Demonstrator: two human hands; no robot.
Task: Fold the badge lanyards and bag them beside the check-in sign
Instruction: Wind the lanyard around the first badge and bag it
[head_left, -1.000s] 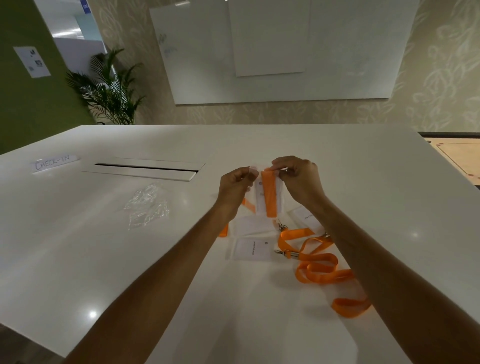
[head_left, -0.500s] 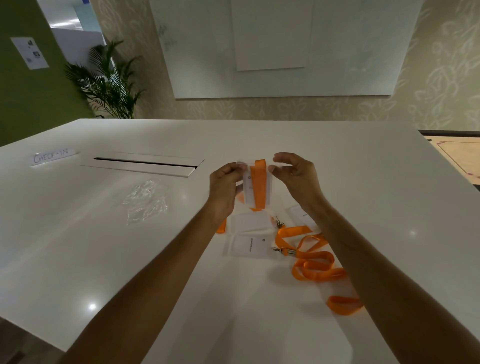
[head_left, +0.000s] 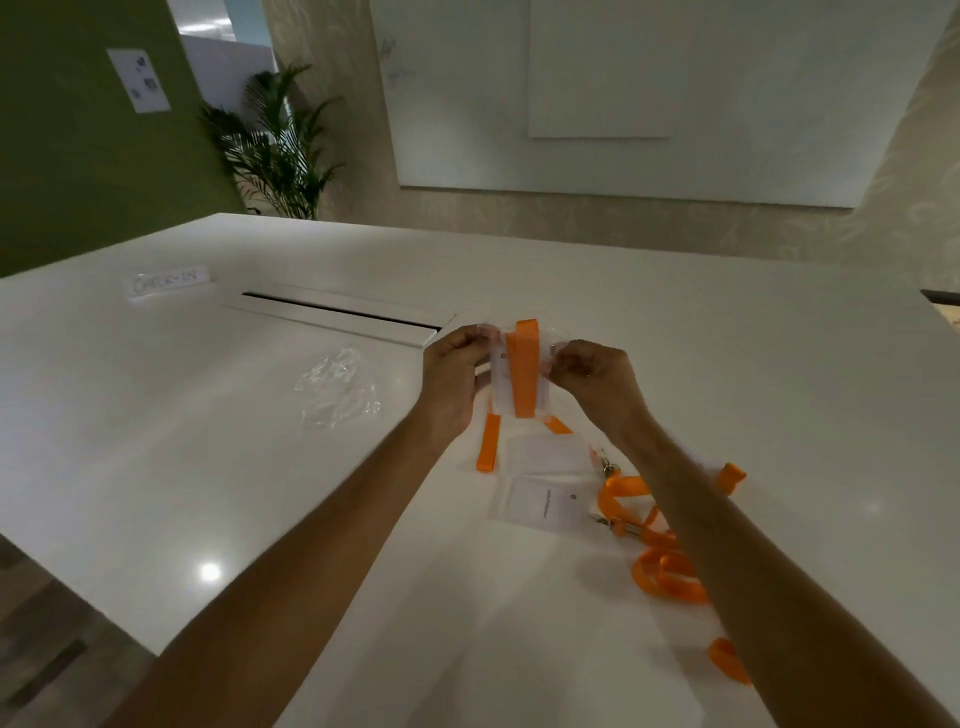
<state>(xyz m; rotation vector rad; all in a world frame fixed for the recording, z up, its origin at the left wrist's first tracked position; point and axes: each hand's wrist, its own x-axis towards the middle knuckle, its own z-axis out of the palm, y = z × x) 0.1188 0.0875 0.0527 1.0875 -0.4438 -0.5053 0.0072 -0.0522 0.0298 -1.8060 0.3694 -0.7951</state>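
Note:
A small clear bag with a folded orange lanyard (head_left: 523, 371) and its white badge inside is held upright above the white table (head_left: 727, 364). My left hand (head_left: 451, 379) pinches the bag's top left corner, and my right hand (head_left: 597, 382) pinches its top right corner. Below the bag lie badge cards (head_left: 545, 504) and a tangle of loose orange lanyards (head_left: 665, 566). Spare clear bags (head_left: 337, 392) lie crumpled to the left. The paper check-in sign (head_left: 169, 281) stands at the far left of the table.
A long cable slot with a raised lid (head_left: 343, 314) runs across the table between the sign and my hands. The table's left edge drops to a wooden floor (head_left: 47, 649). A potted palm (head_left: 275, 150) and a whiteboard (head_left: 623, 93) stand behind.
My right hand has closed its fingers onto the bag's top right corner after being spread half a second ago. The view has tilted and shifted, and the bagged lanyard stays between both hands.

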